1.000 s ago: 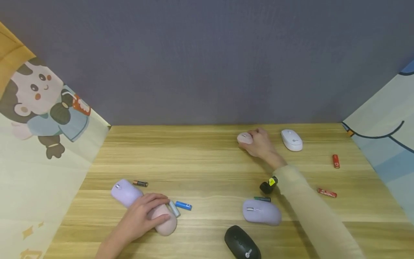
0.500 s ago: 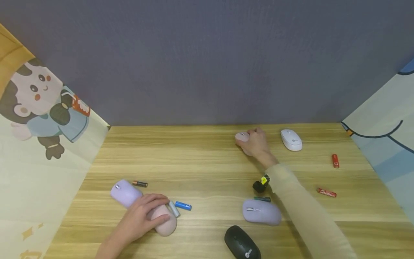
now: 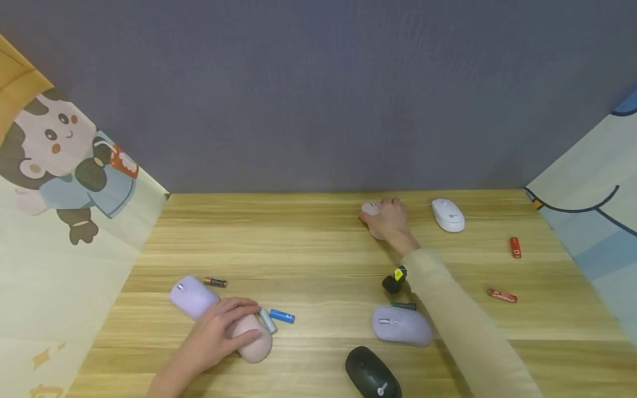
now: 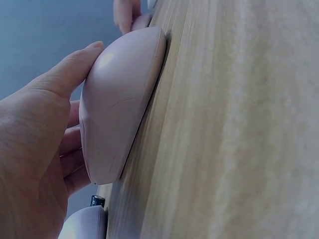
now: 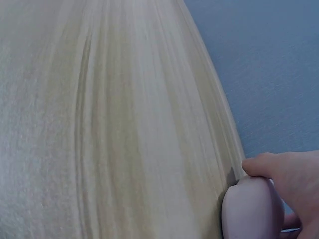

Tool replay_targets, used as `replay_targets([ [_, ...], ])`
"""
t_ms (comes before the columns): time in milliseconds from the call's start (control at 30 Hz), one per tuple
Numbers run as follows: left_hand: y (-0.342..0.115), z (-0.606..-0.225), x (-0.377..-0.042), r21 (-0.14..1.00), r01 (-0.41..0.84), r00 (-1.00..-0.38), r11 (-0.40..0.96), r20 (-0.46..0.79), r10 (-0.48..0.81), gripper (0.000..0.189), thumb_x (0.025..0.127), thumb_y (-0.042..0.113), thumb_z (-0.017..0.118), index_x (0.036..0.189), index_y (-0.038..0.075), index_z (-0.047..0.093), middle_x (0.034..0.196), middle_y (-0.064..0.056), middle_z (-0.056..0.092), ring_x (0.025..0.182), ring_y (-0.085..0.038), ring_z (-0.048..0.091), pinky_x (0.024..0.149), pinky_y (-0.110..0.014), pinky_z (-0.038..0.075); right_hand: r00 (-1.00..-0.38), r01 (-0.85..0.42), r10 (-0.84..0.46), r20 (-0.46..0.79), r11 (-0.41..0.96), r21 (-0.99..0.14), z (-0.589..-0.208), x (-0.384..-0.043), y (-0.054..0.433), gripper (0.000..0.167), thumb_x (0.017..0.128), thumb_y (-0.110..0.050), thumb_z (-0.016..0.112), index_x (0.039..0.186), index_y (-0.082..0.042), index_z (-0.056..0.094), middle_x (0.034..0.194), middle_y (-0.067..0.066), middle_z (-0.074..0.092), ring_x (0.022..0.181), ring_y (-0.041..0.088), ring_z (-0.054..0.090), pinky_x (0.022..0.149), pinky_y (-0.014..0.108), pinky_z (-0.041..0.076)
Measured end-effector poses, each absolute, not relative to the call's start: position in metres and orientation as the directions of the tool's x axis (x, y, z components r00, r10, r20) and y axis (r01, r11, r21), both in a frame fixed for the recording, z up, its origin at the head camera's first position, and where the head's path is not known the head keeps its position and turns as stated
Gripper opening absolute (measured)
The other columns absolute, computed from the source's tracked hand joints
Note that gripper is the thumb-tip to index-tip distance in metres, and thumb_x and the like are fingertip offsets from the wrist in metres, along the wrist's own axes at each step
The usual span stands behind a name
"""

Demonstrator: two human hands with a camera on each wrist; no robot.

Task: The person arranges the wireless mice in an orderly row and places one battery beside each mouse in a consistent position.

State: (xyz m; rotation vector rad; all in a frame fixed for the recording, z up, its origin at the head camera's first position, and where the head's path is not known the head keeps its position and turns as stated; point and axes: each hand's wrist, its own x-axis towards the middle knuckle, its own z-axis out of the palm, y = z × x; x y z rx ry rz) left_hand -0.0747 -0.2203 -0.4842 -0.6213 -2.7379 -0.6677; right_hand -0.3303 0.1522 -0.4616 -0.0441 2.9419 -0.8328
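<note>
My left hand [image 3: 219, 331] holds a pale pink computer mouse [image 3: 256, 348] on the table, thumb along one side and fingers on the other. In the left wrist view this mouse [image 4: 119, 94] sits with its base against the wood. Beside it lie a silver battery [image 3: 267, 320] and a blue battery [image 3: 282, 315]; a lilac mouse [image 3: 193, 296] is behind the hand. Near the back edge my right hand [image 3: 392, 221] grips a second pink mouse [image 3: 370, 208], partly hidden under the palm. The right wrist view shows the thumb at that mouse's [image 5: 251, 211] end.
A white mouse [image 3: 448, 215] stands right of the right hand. Two red batteries [image 3: 515, 247] lie farther right. Near the right forearm are another lilac mouse [image 3: 402, 326], a dark green battery [image 3: 403, 305] and a black mouse [image 3: 372, 373]. A black-and-copper battery [image 3: 215, 282] lies at left.
My right hand and the pink mouse in it have shifted slightly left and toward the back edge, the forearm swinging left with them. The left hand stays where it was.
</note>
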Motion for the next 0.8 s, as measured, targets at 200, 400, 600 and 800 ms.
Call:
replay_targets([
  [200, -0.2193, -0.4852, -0.0754, 0.381, 0.468, -0.872, 0.797, 0.347, 0.346, 0.039, 0.080, 0.038, 0.087, 0.114, 0.022, 0.078, 0.119, 0.006, 0.073, 0.108, -0.019, 0.068, 0.088, -0.046, 0.059, -0.996, -0.005, -0.051, -0.074, 0.855, -0.519, -0.4631, -0.3313, 0.1525, 0.084, 0.094, -0.046, 0.069, 0.141, 0.017, 0.041, 0.137, 0.036, 0.047, 0.125, 0.049, 0.048, 0.108, 0.058, 0.046],
  [400, -0.2206, -0.4874, -0.0753, 0.381, 0.472, -0.869, 0.795, 0.351, 0.348, 0.038, 0.080, 0.038, 0.087, 0.114, 0.022, 0.078, 0.119, 0.008, 0.073, 0.108, -0.018, 0.068, 0.088, -0.045, 0.059, -0.994, -0.004, -0.062, -0.088, 0.836, -0.549, -0.4626, -0.3318, 0.1516, 0.087, 0.094, -0.047, 0.069, 0.144, 0.016, 0.038, 0.139, 0.036, 0.045, 0.125, 0.049, 0.047, 0.108, 0.059, 0.045],
  [600, -0.2215, -0.4898, -0.0758, 0.381, 0.476, -0.867, 0.793, 0.358, 0.348, 0.039, 0.080, 0.037, 0.088, 0.114, 0.022, 0.077, 0.119, 0.008, 0.073, 0.108, -0.018, 0.068, 0.088, -0.045, 0.059, -0.994, 0.003, -0.059, -0.094, 0.834, -0.551, -0.4642, -0.3340, 0.1513, 0.086, 0.094, -0.047, 0.069, 0.144, 0.016, 0.039, 0.138, 0.035, 0.046, 0.126, 0.048, 0.047, 0.108, 0.058, 0.045],
  [800, -0.2206, -0.4904, -0.0766, 0.381, 0.479, -0.864, 0.791, 0.361, 0.350, 0.039, 0.079, 0.038, 0.088, 0.114, 0.022, 0.077, 0.119, 0.008, 0.073, 0.108, -0.018, 0.068, 0.088, -0.045, 0.059, -0.994, 0.012, -0.047, -0.096, 0.845, -0.534, -0.4635, -0.3354, 0.1511, 0.085, 0.093, -0.048, 0.069, 0.143, 0.015, 0.041, 0.135, 0.033, 0.047, 0.122, 0.047, 0.049, 0.105, 0.057, 0.048],
])
